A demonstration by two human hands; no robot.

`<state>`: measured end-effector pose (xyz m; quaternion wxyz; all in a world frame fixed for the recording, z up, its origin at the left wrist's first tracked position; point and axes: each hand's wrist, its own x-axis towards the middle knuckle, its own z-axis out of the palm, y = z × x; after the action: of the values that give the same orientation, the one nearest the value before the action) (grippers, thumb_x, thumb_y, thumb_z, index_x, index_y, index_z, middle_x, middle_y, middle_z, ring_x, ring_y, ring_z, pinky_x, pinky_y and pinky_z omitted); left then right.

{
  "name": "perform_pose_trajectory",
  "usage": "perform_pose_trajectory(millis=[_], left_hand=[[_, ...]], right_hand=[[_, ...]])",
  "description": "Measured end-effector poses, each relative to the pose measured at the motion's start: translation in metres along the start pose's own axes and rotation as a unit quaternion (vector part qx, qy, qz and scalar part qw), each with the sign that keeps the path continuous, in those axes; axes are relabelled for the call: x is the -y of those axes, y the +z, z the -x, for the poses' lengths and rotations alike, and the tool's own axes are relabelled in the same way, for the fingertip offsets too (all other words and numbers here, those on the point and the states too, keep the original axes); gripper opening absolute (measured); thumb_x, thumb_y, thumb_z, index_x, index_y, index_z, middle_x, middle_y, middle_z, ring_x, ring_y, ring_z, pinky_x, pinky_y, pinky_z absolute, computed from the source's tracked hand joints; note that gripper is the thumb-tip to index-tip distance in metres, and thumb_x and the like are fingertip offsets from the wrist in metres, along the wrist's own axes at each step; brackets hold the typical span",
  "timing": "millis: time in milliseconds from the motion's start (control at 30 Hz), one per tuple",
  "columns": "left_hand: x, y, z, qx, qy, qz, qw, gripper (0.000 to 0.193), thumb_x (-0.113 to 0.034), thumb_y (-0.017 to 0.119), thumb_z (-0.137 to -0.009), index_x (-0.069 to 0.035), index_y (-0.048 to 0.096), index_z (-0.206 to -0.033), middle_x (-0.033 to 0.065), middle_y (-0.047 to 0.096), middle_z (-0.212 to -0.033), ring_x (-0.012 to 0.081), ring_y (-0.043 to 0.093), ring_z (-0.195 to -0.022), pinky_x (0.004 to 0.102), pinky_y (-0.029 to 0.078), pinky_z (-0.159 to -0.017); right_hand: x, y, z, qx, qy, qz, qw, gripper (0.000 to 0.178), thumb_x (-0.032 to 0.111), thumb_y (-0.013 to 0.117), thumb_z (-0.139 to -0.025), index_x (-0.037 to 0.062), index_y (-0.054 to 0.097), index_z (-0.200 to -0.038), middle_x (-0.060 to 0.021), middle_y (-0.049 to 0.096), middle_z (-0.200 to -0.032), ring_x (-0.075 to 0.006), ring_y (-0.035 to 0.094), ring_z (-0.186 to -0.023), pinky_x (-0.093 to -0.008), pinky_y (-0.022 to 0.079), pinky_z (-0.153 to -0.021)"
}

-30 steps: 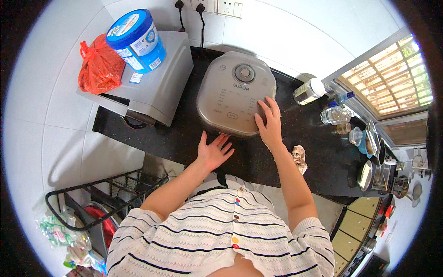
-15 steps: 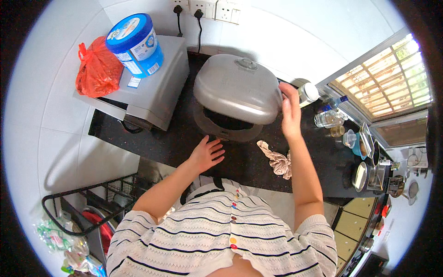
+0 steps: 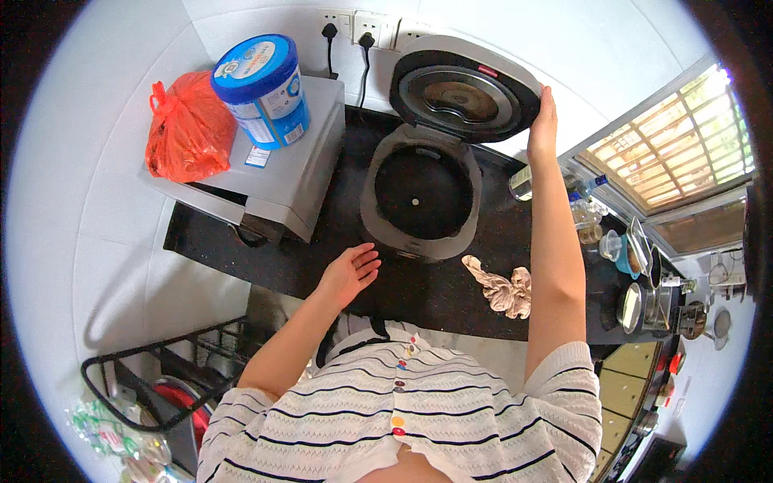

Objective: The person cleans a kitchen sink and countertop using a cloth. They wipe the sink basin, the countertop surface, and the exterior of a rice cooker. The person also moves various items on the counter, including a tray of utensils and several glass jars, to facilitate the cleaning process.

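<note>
A grey rice cooker [image 3: 380,216] stands on the black counter with its lid [image 3: 522,92] raised, showing the round metal inner plate. Its inside is dark and round, with a small pale dot at the centre. My right hand [image 3: 545,129] is at the right edge of the lid, gripping it; some fingertips are hidden there. My left hand [image 3: 350,274] hovers open over the counter, just left of the cooker's front, holding nothing. To the right of the cooker's front lies a crumpled beige cloth [image 3: 503,291].
A grey box-shaped appliance [image 3: 316,173] at left carries a red plastic bag [image 3: 189,129] and a blue tub [image 3: 262,92]. Bottles [image 3: 585,211] and bowls [image 3: 628,259] line the right side below the window. A black wire rack [image 3: 165,354] is at lower left.
My right hand has swung the rice cooker's lid up and back from a partly lifted position, uncovering the inside. My left hand stays open near the front, shifted slightly left.
</note>
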<state>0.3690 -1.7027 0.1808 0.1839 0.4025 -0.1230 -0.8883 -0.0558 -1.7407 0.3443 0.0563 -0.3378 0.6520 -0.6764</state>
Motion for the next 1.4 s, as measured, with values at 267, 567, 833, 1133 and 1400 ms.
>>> perform_pose_trajectory(millis=[267, 567, 833, 1133, 1400], left_hand=[[-0.029, -0.008, 0.007, -0.016, 0.014, -0.101, 0.995, 0.032, -0.030, 0.059, -0.095, -0.010, 0.062, -0.120, 0.0055, 0.063, -0.111, 0.0213, 0.062, -0.101, 0.0363, 0.050, -0.089], [-0.020, -0.012, 0.023, -0.027, 0.044, -0.196, 0.979, 0.029, -0.025, 0.056, -0.096, -0.009, 0.060, -0.120, 0.0051, 0.064, -0.109, 0.0196, 0.063, -0.101, 0.0355, 0.051, -0.089], [0.008, -0.025, 0.055, -0.102, 0.087, -0.194, 0.972, 0.027, -0.020, 0.050, -0.098, -0.008, 0.059, -0.120, 0.0060, 0.063, -0.110, 0.0179, 0.063, -0.100, 0.0324, 0.050, -0.088], [0.017, 0.007, 0.082, -0.051, 0.259, -0.302, 0.916, 0.018, -0.013, 0.052, -0.099, -0.008, 0.059, -0.115, 0.0030, 0.064, -0.107, 0.0135, 0.062, -0.097, 0.0303, 0.050, -0.087], [-0.118, 0.038, 0.095, -0.191, 0.580, -0.461, 0.644, 0.069, -0.023, 0.080, -0.078, -0.007, 0.045, -0.136, 0.0142, 0.047, -0.133, 0.0264, 0.047, -0.121, 0.0384, 0.048, -0.092]], right_hand=[[0.010, -0.016, -0.007, 0.040, 0.053, 0.007, 0.998, 0.074, 0.062, 0.034, -0.099, 0.0064, 0.041, -0.147, -0.0216, 0.044, -0.147, -0.0290, 0.038, -0.139, -0.0491, 0.027, -0.113], [-0.178, -0.266, 0.226, 0.044, 0.072, 0.550, 0.831, 0.086, 0.054, 0.077, -0.075, 0.0135, 0.046, -0.143, -0.0255, 0.048, -0.136, -0.0419, 0.048, -0.124, -0.0483, 0.041, -0.103], [-0.217, -0.220, 0.364, 0.084, 0.281, 0.655, 0.697, 0.097, 0.068, 0.067, -0.074, 0.0104, 0.038, -0.147, -0.0190, 0.036, -0.148, -0.0420, 0.029, -0.138, -0.0553, 0.028, -0.112], [-0.151, -0.170, 0.411, 0.277, -0.086, 0.463, 0.837, 0.038, 0.019, 0.070, -0.071, 0.0055, 0.059, -0.105, -0.0128, 0.056, -0.105, -0.0388, 0.049, -0.106, -0.0526, 0.042, -0.088], [0.015, -0.073, 0.297, 0.290, 0.068, -0.008, 0.955, 0.035, 0.018, 0.063, -0.089, 0.0017, 0.054, -0.119, -0.0074, 0.061, -0.105, -0.0158, 0.058, -0.096, -0.0314, 0.047, -0.085]])
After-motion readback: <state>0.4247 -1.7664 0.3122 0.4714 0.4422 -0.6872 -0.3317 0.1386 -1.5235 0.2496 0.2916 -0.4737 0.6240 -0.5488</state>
